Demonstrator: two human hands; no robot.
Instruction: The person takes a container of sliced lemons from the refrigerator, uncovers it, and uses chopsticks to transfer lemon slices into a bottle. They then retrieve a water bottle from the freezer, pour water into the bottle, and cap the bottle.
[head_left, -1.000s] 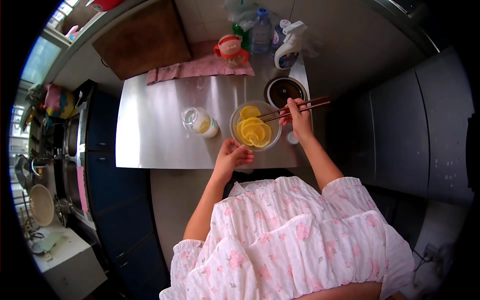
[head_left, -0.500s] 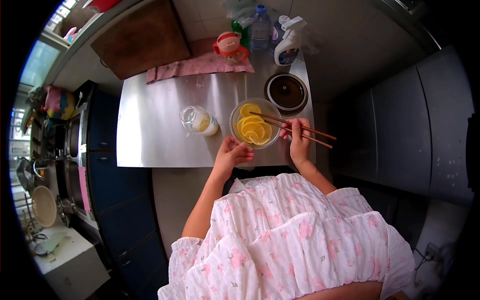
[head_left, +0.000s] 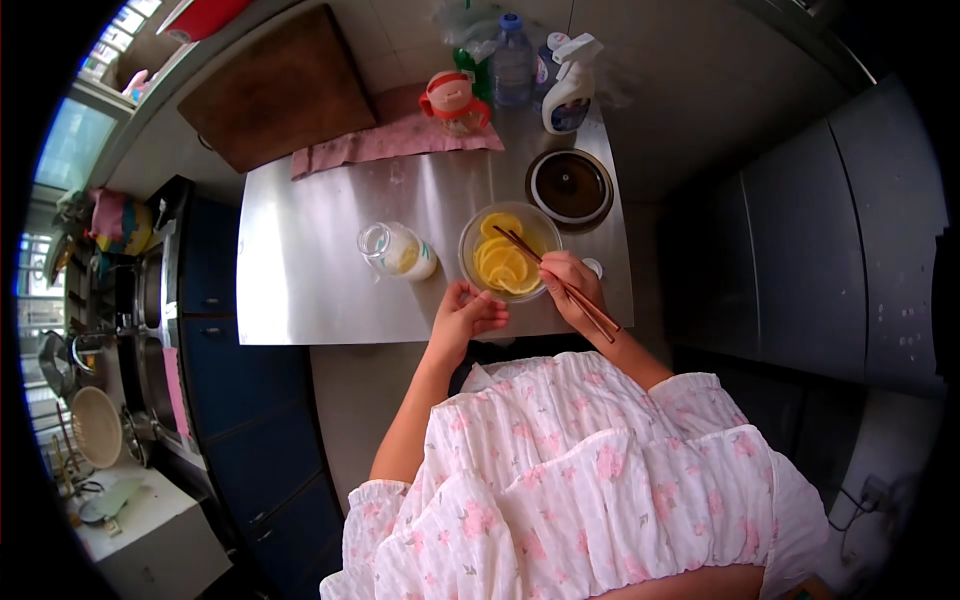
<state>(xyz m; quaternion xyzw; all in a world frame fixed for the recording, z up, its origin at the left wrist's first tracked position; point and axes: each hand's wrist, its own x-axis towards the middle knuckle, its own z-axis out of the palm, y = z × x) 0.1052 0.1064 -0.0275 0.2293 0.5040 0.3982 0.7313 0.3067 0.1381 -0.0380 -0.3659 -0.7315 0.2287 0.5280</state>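
Note:
A clear bowl (head_left: 470, 262) of yellow lemon slices (head_left: 503, 262) in liquid stands near the counter's front edge. My left hand (head_left: 466, 318) is at its near-left rim, fingers bent and closed, thumb against the rim. Brown chopsticks (head_left: 597, 318) are gripped in my right hand (head_left: 577, 288), just right of the bowl. Their tips lie close together over the upper slices; whether they pinch one I cannot tell. Left of the bowl, a glass jar (head_left: 400, 251) with pale contents and some yellow inside lies tilted or on its side.
On the metal counter (head_left: 320, 240) are a round dark lid (head_left: 570, 188), a spray bottle (head_left: 570, 95), a large water bottle (head_left: 512, 65), a red-handled cup (head_left: 455, 103) and a pink cloth (head_left: 350, 140). A wooden board (head_left: 280, 90) leans at the back. A small white cap (head_left: 594, 268) sits beside my right hand.
My right hand has moved left and slightly down, closer to the bowl. The chopsticks have swung to a steeper angle, and their tips have come together. My left hand has stayed at the rim.

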